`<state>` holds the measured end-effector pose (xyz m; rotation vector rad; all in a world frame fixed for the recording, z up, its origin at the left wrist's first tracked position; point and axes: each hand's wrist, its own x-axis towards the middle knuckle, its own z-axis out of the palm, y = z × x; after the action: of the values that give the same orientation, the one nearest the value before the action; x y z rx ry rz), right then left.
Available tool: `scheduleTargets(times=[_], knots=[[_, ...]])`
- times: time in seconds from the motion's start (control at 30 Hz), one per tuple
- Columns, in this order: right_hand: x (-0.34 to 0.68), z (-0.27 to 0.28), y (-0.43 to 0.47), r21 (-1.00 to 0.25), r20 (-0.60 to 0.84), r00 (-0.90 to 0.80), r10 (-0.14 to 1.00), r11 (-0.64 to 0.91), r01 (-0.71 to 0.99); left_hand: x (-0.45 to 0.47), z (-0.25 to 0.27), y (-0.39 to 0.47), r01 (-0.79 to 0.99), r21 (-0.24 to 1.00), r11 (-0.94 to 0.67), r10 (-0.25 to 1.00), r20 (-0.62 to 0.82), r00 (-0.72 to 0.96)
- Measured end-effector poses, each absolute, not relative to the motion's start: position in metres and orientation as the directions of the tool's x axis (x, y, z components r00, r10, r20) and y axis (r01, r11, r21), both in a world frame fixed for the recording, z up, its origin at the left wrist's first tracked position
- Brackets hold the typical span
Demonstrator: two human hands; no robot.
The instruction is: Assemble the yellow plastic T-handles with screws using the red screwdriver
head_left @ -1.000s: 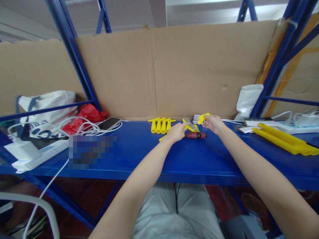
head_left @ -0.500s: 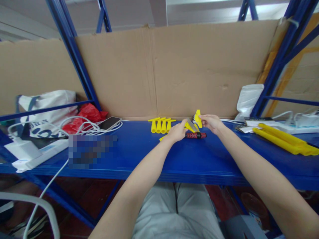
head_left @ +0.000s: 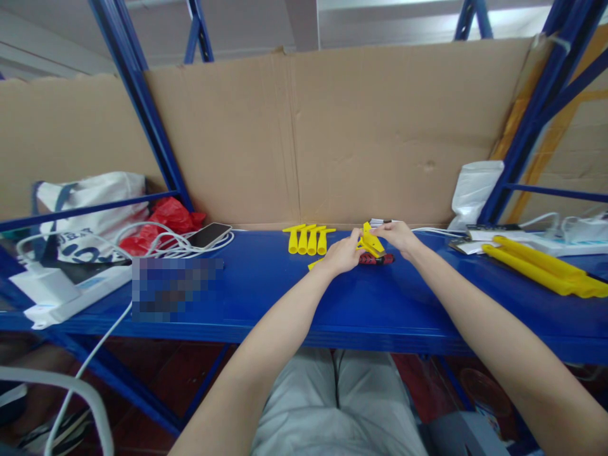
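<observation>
My left hand [head_left: 342,254] grips a yellow scraper by its handle; the handle's tail end [head_left: 312,265] sticks out on the left below the hand. A triangular yellow plastic plate [head_left: 372,244] lies over the scraper's head, and my right hand [head_left: 398,237] pinches its upper edge. The two pieces meet between my hands, and I cannot make out whether they are joined. Just beneath them a red and black screwdriver [head_left: 380,259] rests on the table, partly hidden. Several yellow scraper handles [head_left: 312,241] stand in a row left of my left hand.
The blue table [head_left: 266,285] backs onto a cardboard wall [head_left: 361,139]. Long yellow pieces [head_left: 536,266] and a white power strip [head_left: 570,243] lie at right. A phone [head_left: 209,235], white cables, a red bag [head_left: 173,216] and a charger [head_left: 45,285] are at left.
My right hand has brought the yellow plate left and down onto the scraper head in my left hand. My left hand has shifted slightly right.
</observation>
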<state>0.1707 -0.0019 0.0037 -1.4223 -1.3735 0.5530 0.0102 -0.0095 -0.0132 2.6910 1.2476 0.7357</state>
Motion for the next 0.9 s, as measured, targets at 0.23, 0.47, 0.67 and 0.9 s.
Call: scheduleTargets(times=[0.23, 0.47, 0.67, 0.9], knots=[[0.1692, 0.0058, -0.0042, -0.866, 0.318, 0.222, 0.922, 0.186, 0.465, 0.0096, -0.0129, -0.0101, 0.681, 0.271, -0.680, 0.724, 0.396, 0.565], [0.1674, 0.0061, -0.0058, -0.868, 0.305, 0.209, 0.929, 0.181, 0.462, 0.0095, -0.0127, -0.0102, 0.674, 0.276, -0.685, 0.719, 0.404, 0.565], [0.1670, 0.0047, -0.0047, -0.848, 0.344, 0.211, 0.915, 0.207, 0.488, 0.0087, -0.0128, -0.0093, 0.673, 0.257, -0.694, 0.708, 0.414, 0.573], [0.1681, 0.0013, -0.0001, -0.851, 0.373, 0.240, 0.896, 0.227, 0.474, 0.0094, -0.0141, -0.0051, 0.666, 0.242, -0.706, 0.691, 0.444, 0.571]])
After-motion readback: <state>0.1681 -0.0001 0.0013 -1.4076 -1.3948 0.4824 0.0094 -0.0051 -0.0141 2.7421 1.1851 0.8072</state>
